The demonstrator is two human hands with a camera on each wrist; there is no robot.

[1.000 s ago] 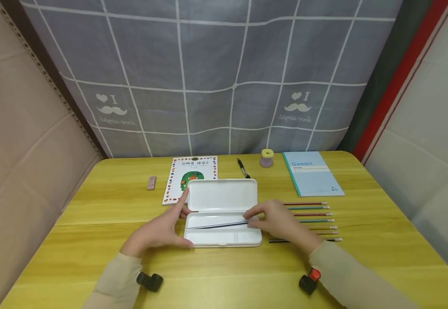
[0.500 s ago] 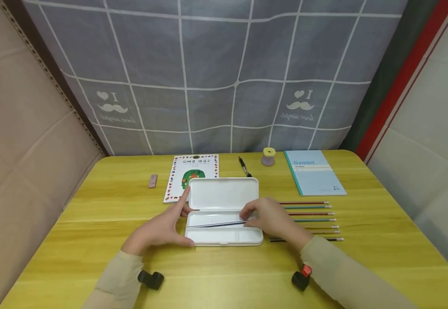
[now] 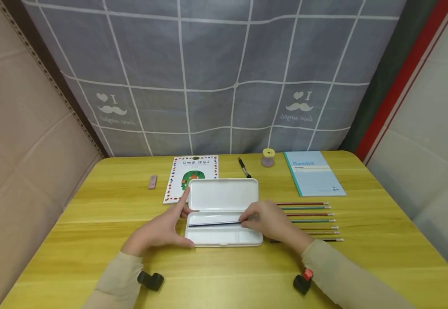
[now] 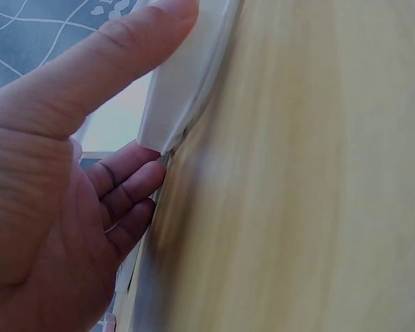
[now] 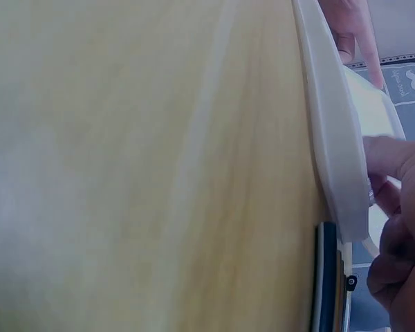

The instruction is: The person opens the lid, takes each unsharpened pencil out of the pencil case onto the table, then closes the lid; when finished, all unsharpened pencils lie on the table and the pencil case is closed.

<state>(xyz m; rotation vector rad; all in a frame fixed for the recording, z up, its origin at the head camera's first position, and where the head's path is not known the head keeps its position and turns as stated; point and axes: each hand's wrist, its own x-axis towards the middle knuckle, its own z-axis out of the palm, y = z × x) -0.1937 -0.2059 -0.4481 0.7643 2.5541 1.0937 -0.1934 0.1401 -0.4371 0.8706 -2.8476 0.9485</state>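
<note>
A white pencil case (image 3: 208,238) lies open on the table, its lid (image 3: 224,195) raised at the back. My left hand (image 3: 162,229) holds its left end, thumb along the front edge, index finger against the lid. In the left wrist view, the other fingers (image 4: 135,187) touch the case's corner. My right hand (image 3: 270,219) pinches the right end of a dark pencil (image 3: 214,224) inside the case. The pencil lies nearly parallel to the hinge; its held end is mostly hidden by the fingers. A bit of metal ferrule (image 5: 371,194) shows beneath them in the right wrist view.
Several pencils (image 3: 313,221) lie in a row right of the case, partly under my right hand. Behind stand a picture booklet (image 3: 174,182), a pen (image 3: 244,167), a yellow-topped spool-shaped object (image 3: 267,158) and a light-blue notebook (image 3: 316,174). A pink eraser (image 3: 152,182) lies at left.
My right hand has shifted slightly left. The pencil has levelled out inside the case, its left end now a little nearer the hinge. The left hand keeps its place.
</note>
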